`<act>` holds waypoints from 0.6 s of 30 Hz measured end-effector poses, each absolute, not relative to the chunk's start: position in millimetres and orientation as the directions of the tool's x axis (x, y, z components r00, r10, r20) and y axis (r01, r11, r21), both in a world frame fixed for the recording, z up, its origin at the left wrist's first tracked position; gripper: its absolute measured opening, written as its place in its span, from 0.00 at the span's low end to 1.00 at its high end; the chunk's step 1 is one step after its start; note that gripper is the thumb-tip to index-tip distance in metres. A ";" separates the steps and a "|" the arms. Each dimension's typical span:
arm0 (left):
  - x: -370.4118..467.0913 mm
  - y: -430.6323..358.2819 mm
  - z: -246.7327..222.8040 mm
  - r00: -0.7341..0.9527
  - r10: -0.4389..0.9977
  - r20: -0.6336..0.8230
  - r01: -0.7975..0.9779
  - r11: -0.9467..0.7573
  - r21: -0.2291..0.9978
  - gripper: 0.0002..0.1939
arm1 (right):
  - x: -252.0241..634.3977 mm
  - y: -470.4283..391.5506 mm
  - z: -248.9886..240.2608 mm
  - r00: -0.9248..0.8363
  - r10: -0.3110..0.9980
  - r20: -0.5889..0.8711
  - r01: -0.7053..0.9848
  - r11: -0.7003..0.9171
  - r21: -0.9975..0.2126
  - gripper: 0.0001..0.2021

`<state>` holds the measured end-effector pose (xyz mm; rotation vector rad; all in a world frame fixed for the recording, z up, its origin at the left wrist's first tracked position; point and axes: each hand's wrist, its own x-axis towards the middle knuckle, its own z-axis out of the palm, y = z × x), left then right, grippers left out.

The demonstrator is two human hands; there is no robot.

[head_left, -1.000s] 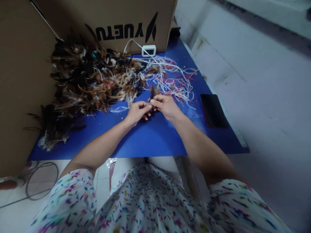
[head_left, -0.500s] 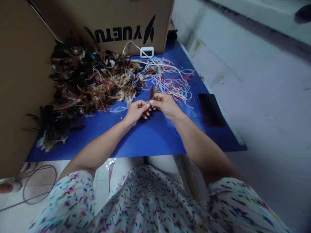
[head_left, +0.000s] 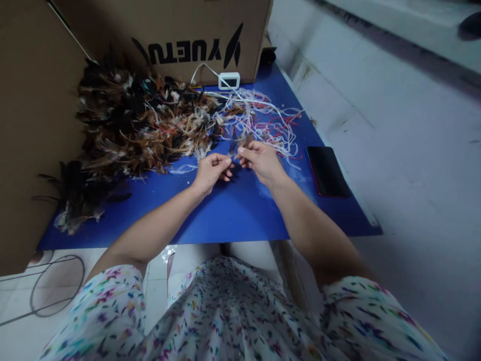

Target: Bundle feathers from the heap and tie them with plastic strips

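Note:
Above the blue tabletop, my two hands meet side by side with a small gap between them. My left hand [head_left: 212,173] is closed in a pinch at the base of a small dark feather [head_left: 233,142] that points up. Thumb and fingertips of my right hand [head_left: 263,161] are pressed together on a brownish feather [head_left: 246,141], just right of the dark one. The feathers' quill ends are too small to make out. A big heap of brown, black and white feathers [head_left: 150,120] lies beyond my left hand. Behind my right hand is a tangle of white and red strings [head_left: 259,118].
A large cardboard box [head_left: 203,30] stands at the back, with another cardboard panel [head_left: 33,125] on the left. A small white device [head_left: 229,80] is before the box. To the right lies a black phone [head_left: 327,171], near the wall [head_left: 406,165]. Dark feathers [head_left: 77,193] sit front left.
My right hand has moved slightly to the right, away from my left. The feathers, bunched as one before, now show as two apart. My left hand stays nearly still.

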<state>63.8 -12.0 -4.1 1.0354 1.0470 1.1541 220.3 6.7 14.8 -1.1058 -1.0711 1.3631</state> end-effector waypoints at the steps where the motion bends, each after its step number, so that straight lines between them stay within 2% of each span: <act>1: 64.2 -12.3 -4.0 0.093 0.992 -0.085 -0.198 0.102 0.975 0.13 | 219.8 6.7 14.6 -0.024 0.998 -0.055 -0.169 -0.058 -0.984 0.10; 13: 66.6 -11.2 -6.5 0.021 1.000 0.023 -0.143 -0.020 0.989 0.11 | 214.0 3.7 17.1 0.087 0.994 0.064 -0.041 0.068 -0.997 0.10; 18: 68.5 -11.4 -6.3 0.005 0.999 0.037 -0.084 -0.036 0.996 0.08 | 213.8 3.1 14.5 0.055 0.996 0.069 0.002 0.069 -0.998 0.10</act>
